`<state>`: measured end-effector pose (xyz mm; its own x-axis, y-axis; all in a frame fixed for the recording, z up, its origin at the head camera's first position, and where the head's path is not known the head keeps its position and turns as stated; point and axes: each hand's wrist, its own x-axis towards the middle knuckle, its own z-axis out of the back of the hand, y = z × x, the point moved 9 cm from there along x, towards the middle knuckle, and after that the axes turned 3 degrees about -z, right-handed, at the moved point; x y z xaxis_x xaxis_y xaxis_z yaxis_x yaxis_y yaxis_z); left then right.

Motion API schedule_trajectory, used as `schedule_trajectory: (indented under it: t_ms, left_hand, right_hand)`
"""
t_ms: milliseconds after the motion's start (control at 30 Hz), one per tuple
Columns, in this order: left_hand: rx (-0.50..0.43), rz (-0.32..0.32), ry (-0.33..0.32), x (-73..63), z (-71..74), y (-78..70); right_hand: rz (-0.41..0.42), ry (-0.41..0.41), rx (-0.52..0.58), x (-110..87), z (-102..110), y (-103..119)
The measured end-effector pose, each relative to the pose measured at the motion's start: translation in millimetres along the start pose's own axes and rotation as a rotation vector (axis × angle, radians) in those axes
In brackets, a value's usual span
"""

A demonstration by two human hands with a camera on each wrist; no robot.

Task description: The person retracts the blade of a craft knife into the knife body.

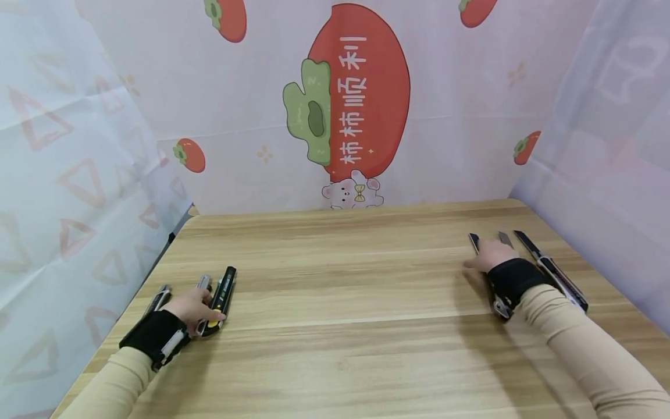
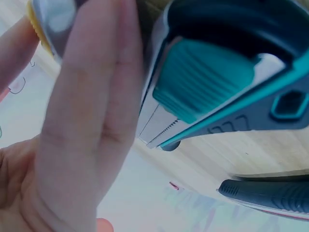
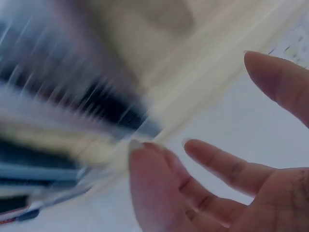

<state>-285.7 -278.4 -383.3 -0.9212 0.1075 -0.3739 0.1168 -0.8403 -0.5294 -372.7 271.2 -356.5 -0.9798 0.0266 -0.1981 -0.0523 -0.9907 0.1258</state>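
Observation:
On the left, my left hand [image 1: 192, 308] pinches a black-and-yellow utility knife [image 1: 225, 289], thumb near its yellow part and fingers along its other side. Close beside those fingers is a utility knife with a teal slider [image 2: 205, 79], partly hidden by the hand in the head view. My right hand [image 1: 494, 256] hovers over a dark-tipped utility knife [image 1: 497, 305] on the right, covering its middle. Its fingers [image 3: 227, 166] are spread, holding nothing, with a blurred ribbed utility knife [image 3: 63, 82] near the fingertips in the right wrist view.
Another utility knife [image 1: 158, 299] lies left of my left hand. Beyond my right hand lie a grey-tipped knife [image 1: 505, 238], mostly covered, and a long black-bladed one [image 1: 557, 276]. The wooden table [image 1: 340, 302] is bordered by a printed cloth backdrop [image 1: 251, 105].

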Motion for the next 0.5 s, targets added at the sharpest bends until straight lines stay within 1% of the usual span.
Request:
schedule_trajectory:
  t_ms: [67,100,200,267,367,500]
  left_hand:
    - [0.002,0.002,-0.003,-0.2,0.2,-0.8]
    - [0.005,0.007,-0.006,-0.3,0.3,-0.6]
    - [0.013,0.006,-0.008,-0.4,0.4,-1.1]
    - [0.035,-0.01,-0.008,0.4,0.3,-3.3]
    - [0.07,-0.013,-0.009,2.0,0.6,-5.6]
    - [0.118,-0.005,-0.018,2.5,1.2,-7.7]
  right_hand:
    - [-0.026,-0.017,-0.018,0.5,5,-12]
    - [-0.036,-0.007,-0.013,0.2,5,-16]
    - [-0.056,0.052,0.015,-0.8,-2,-28]
    - [-0.071,0.083,0.025,-2.2,-7,-34]
    - [-0.067,0.102,0.021,-4.1,-11,-37]
    - [-0.067,0.133,0.051,-3.7,-16,-37]
